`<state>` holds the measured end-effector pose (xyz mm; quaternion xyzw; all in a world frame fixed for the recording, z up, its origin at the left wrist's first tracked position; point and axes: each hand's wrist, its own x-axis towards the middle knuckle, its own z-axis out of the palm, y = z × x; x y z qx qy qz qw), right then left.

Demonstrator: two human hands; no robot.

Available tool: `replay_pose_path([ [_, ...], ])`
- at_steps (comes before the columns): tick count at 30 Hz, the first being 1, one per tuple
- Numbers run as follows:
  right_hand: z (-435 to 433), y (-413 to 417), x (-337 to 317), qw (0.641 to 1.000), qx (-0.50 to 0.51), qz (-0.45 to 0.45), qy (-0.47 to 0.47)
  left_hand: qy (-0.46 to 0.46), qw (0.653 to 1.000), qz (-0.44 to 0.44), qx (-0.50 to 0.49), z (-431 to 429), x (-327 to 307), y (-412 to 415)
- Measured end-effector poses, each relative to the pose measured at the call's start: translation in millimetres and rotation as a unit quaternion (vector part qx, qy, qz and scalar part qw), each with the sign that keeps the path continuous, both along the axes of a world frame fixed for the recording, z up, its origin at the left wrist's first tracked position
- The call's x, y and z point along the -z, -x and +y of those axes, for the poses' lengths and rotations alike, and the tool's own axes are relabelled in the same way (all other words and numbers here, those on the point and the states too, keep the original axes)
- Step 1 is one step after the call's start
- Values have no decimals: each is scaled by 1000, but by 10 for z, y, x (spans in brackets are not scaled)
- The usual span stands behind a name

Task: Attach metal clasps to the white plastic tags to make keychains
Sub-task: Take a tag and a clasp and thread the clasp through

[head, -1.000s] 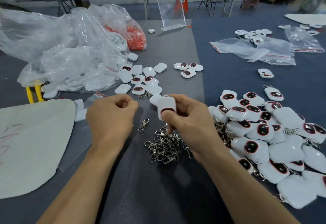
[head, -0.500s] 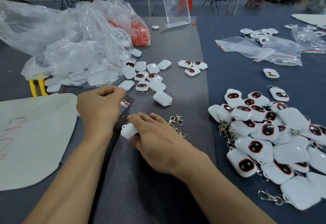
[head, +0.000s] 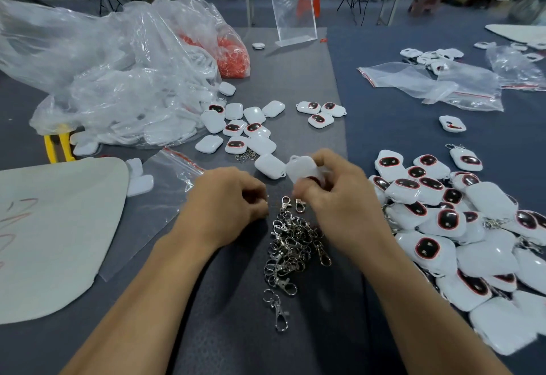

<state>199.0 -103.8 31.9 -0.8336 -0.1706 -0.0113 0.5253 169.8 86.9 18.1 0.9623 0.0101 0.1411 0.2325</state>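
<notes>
My right hand (head: 336,197) grips a white plastic tag (head: 302,168), held up above the mat with its dark red-rimmed face turned down toward my fingers. My left hand (head: 227,197) is curled just left of it, fingertips pinched together on a small metal piece that barely shows. Between and below my hands lies a pile of metal clasps (head: 292,244). One clasp (head: 277,311) lies apart, closer to me. Loose tags (head: 251,129) without clasps lie beyond my hands.
A heap of finished tags with clasps (head: 461,227) fills the right side. Crumpled plastic bags (head: 118,79) with white and orange parts sit at the back left. A white sheet (head: 44,227) lies at the left. Small rings (head: 246,156) lie by the loose tags.
My right hand has lifted the tag from the mat at the left up to the centre. My left hand moved right to meet it. The clasp pile is uncovered again.
</notes>
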Motion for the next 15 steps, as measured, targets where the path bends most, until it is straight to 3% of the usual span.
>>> replay_pose_path([
  [7, -7, -106, 189, 998, -1, 47, 38, 83, 995, 30, 44, -17, 28, -31],
  [15, 8, -147, 190, 998, -27, 41, 34, 118, 990, 59, 41, -5, 49, -59],
])
